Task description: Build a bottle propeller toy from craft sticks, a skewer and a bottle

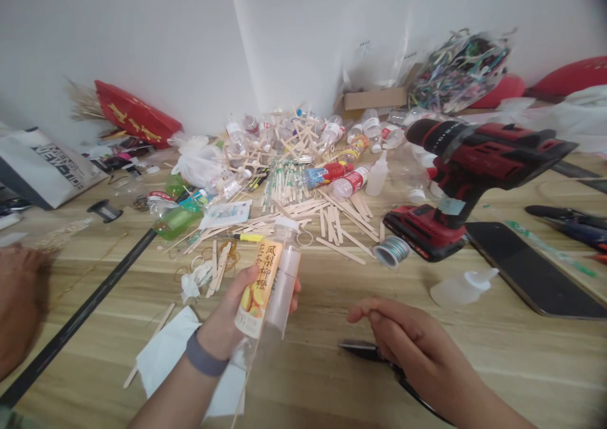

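The left hand [227, 318] held a clear plastic bottle [272, 280] upright above the near middle of the desk [474, 353]. The fingers were wrapped around the bottle from behind, pressed against its orange label, with only the fingertips showing past its right side. The bottle's white cap pointed towards the far edge. A grey band sat on the left wrist.

The right hand [412, 340] rested on the desk near the front edge, just right of the bottle. Its fingers were curled and pressed together over a dark pair of scissors [365, 351], whose blades projected to the left beneath the knuckles.

A white tissue [164, 353] lay below the left forearm. A heap of wooden sticks [303, 201] and small bottles occupied the far middle of the desk. A red power drill [465, 176] stood at the right, with a wire spool [392, 252] just beside its base and a dark tablet [526, 264] near the right edge. Another person's hand [21, 302], blurred, showed at the left edge.
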{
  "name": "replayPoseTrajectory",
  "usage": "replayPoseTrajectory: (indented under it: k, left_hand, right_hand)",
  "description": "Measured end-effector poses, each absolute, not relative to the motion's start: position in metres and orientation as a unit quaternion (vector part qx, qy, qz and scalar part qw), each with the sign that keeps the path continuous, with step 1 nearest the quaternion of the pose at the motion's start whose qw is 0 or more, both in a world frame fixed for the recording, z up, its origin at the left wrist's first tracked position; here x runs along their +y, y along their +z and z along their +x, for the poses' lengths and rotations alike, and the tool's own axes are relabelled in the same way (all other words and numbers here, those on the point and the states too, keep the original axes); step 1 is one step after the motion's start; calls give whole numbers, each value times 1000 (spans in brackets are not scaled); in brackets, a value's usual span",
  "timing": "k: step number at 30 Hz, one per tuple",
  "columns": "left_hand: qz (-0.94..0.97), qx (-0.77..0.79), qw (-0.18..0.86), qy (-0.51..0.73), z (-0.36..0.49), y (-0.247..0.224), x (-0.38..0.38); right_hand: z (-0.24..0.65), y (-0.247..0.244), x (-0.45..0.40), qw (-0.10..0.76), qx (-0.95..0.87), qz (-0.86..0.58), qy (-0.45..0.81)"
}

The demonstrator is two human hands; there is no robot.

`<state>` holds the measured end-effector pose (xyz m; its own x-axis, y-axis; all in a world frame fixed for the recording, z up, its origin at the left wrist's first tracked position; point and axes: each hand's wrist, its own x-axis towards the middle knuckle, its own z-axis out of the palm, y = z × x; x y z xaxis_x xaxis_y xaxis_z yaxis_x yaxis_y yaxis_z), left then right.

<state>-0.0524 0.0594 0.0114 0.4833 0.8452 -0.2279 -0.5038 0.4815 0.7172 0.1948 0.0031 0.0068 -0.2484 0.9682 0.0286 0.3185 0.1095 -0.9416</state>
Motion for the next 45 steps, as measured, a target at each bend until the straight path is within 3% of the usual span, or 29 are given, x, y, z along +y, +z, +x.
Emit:
replayPoseTrajectory:
  k: [6, 11, 32, 45]
  left_hand:
    - [303, 328, 809, 382, -50, 7, 60]
    - [299, 355, 816, 344, -45, 10, 55]
    - [257, 327, 811, 411, -51, 15, 61]
    - [262, 335, 819, 385, -47, 8, 61]
  right_hand:
    - [192, 10, 3, 377, -622, -489, 482]
    - [187, 15, 1, 336, -652, -482, 479]
    - [204, 15, 3, 364, -622, -469, 511]
    - [196, 16, 0, 325, -664, -454, 498]
